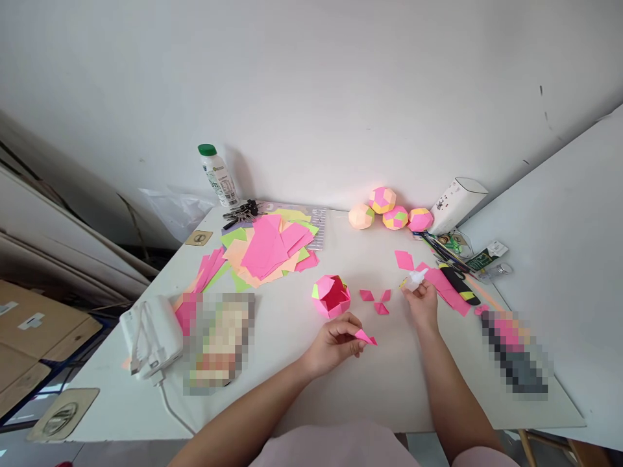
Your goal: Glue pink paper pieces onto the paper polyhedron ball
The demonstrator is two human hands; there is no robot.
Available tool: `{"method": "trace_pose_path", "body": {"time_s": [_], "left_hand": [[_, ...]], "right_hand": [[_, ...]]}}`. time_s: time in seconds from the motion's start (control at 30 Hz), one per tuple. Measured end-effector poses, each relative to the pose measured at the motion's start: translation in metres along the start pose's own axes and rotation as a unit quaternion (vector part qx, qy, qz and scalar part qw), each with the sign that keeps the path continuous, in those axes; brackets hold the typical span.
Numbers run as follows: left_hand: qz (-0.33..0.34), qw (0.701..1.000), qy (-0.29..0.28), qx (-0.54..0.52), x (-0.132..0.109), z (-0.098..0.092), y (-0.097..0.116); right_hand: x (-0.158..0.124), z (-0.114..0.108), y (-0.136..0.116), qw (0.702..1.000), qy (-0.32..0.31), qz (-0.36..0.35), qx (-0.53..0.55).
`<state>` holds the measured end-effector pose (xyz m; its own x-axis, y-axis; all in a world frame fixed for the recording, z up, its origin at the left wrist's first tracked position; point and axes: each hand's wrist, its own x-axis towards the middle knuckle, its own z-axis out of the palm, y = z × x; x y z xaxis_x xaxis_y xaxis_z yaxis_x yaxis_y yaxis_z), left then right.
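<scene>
Between the fingertips of my left hand (pixel 335 344) is a small folded pink paper piece (pixel 365 336), pointed at its end. My right hand (pixel 422 303) grips a small white, partly see-through object (pixel 415 279) with a bit of yellow at one side; its kind is not clear. Just beyond my left hand stands a pink paper ball (pixel 323 307) with light green patches and an open hole in its side. Several folded pink paper pieces (pixel 381 308) lie on the table between the ball and my right hand.
Loose coloured paper sheets (pixel 265 250) are heaped at the back left, near keys (pixel 243 213) and a green-capped bottle (pixel 218 175). Several finished paper balls (pixel 382 200) sit against the wall. Black-and-yellow scissors (pixel 457 283) lie at right. A white power bank (pixel 154 334) is at left.
</scene>
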<state>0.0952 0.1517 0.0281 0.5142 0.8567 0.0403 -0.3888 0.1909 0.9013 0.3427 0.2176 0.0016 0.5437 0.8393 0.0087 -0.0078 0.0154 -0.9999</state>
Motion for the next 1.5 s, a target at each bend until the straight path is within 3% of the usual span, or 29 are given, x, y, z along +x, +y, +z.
{"method": "trace_pose_path", "body": {"time_s": [0.2, 0.37, 0.43, 0.57, 0.63, 0.73, 0.83, 1.0, 1.07, 1.3, 1.4, 1.5], "left_hand": [[0.024, 0.994, 0.012, 0.104, -0.002, -0.001, -0.001], [0.027, 0.993, 0.028, 0.116, -0.003, 0.0, 0.003], [0.026, 0.992, 0.04, 0.121, -0.004, 0.0, 0.006], [0.026, 0.991, 0.056, 0.119, -0.004, 0.0, 0.009], [0.018, 0.991, 0.058, 0.116, -0.004, -0.001, 0.01], [-0.009, 0.994, 0.049, 0.102, -0.004, 0.0, 0.007], [-0.046, 0.994, 0.032, 0.096, -0.004, 0.001, 0.002], [-0.093, 0.991, 0.02, 0.097, -0.003, 0.005, -0.007], [-0.106, 0.989, 0.021, 0.099, -0.003, 0.006, -0.007], [-0.124, 0.991, 0.046, -0.015, -0.001, 0.002, -0.003], [-0.13, 0.987, 0.064, -0.076, -0.001, -0.001, -0.003], [-0.131, 0.982, 0.068, -0.116, 0.0, -0.001, -0.004]], "right_hand": [[0.006, -0.005, 0.019, 0.988, 0.01, -0.015, -0.151], [0.004, -0.006, 0.018, 0.977, 0.011, -0.049, -0.208], [-0.002, -0.006, 0.011, 0.965, 0.049, -0.102, -0.237], [-0.016, -0.005, -0.004, 0.909, 0.096, -0.252, -0.317], [-0.019, -0.003, -0.005, 0.91, 0.085, -0.254, -0.316], [-0.018, 0.001, 0.001, 0.934, 0.057, -0.193, -0.294], [-0.017, 0.004, 0.004, 0.937, 0.039, -0.168, -0.304], [-0.031, 0.005, -0.012, 0.893, 0.129, -0.283, -0.325], [-0.041, 0.008, -0.018, 0.899, 0.077, -0.307, -0.304], [-0.067, 0.023, -0.025, 0.907, -0.27, -0.254, -0.199], [-0.074, 0.023, -0.032, 0.88, -0.42, -0.194, -0.104], [-0.079, 0.021, -0.039, 0.848, -0.497, -0.176, -0.061]]}}
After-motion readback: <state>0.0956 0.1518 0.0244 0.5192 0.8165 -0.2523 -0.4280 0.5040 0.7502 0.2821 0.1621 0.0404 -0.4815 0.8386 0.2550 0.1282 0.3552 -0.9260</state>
